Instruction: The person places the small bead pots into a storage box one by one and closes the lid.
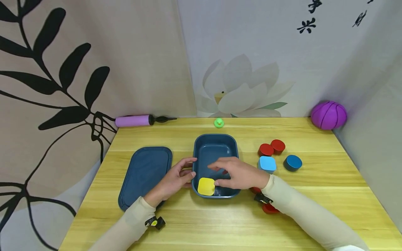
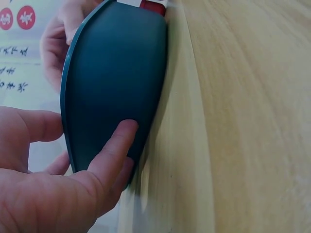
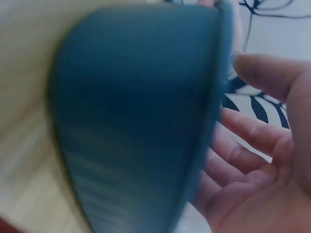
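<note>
A dark blue rectangular box (image 1: 216, 138) stands lidless on the table. In its near left corner lies a yellow rounded-square block (image 1: 206, 187). My left hand (image 1: 172, 179) touches the box's left side with fairly straight fingers; in the left wrist view one fingertip (image 2: 127, 127) rests on the outer wall. My right hand (image 1: 240, 172) hovers over the box, thumb beside the yellow block and fingers spread apart from it. The right wrist view shows the box's blurred outer wall (image 3: 136, 116) and the fingers (image 3: 265, 73) beyond the rim, gripping nothing visible.
Left of the box lies its dark blue lid (image 1: 146, 174). To the right are red round blocks (image 1: 265, 150), a light blue block (image 1: 267, 164) and a dark blue round block (image 1: 292, 162). Behind stand a purple pump (image 1: 133, 121), green duck toy (image 1: 218, 122) and purple ball (image 1: 328, 115).
</note>
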Demonstrator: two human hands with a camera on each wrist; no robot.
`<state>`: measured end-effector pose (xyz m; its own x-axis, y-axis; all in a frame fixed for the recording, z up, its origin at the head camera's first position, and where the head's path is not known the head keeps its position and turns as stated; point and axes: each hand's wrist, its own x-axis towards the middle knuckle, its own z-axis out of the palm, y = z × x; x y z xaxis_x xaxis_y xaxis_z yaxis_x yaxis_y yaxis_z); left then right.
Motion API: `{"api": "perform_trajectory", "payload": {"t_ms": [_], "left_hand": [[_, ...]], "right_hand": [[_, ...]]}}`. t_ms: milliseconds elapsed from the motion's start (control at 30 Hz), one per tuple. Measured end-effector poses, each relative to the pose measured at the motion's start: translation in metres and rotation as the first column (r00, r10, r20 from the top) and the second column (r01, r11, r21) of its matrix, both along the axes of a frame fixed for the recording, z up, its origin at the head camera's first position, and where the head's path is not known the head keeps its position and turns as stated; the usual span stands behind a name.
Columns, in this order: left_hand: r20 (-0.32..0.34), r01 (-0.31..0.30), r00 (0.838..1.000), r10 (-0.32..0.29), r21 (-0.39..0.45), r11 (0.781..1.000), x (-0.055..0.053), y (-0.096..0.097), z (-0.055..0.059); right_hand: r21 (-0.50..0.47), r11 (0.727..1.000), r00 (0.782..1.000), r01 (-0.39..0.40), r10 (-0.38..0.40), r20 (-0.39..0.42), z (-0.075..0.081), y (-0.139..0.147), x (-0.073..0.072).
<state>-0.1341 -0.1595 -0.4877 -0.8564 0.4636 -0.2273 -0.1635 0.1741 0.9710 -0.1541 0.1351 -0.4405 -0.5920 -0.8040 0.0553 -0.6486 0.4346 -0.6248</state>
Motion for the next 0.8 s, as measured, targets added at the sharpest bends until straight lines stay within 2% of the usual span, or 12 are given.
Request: {"api": "perform_trajectory", "payload": {"t_ms": [167, 333, 567, 733, 800], "left_hand": [[-0.004, -0.007, 1.000, 0.007, -0.001, 1.000, 0.000, 0.000, -0.001], [0.000, -0.014, 1.000, 0.014, -0.002, 1.000, 0.001, 0.000, 0.000], [0.019, -0.024, 1.000, 0.024, 0.005, 1.000, 0.004, 0.001, 0.000], [0.011, -0.022, 1.000, 0.022, 0.012, 1.000, 0.002, 0.001, 0.000], [0.005, -0.022, 1.000, 0.021, 0.013, 1.000, 0.001, 0.001, -0.001]], "right_hand": [[-0.024, 0.989, 0.989, 0.147, -0.148, -0.028, 0.012, 0.024, -0.006], [-0.102, 0.952, 0.954, 0.287, -0.294, -0.053, 0.020, 0.057, -0.011], [-0.189, 0.881, 0.889, 0.433, -0.453, -0.073, 0.019, 0.107, -0.015], [-0.184, 0.828, 0.823, 0.530, -0.554, -0.123, 0.014, 0.143, -0.018], [-0.180, 0.802, 0.798, 0.569, -0.592, -0.117, 0.012, 0.156, -0.018]]}}
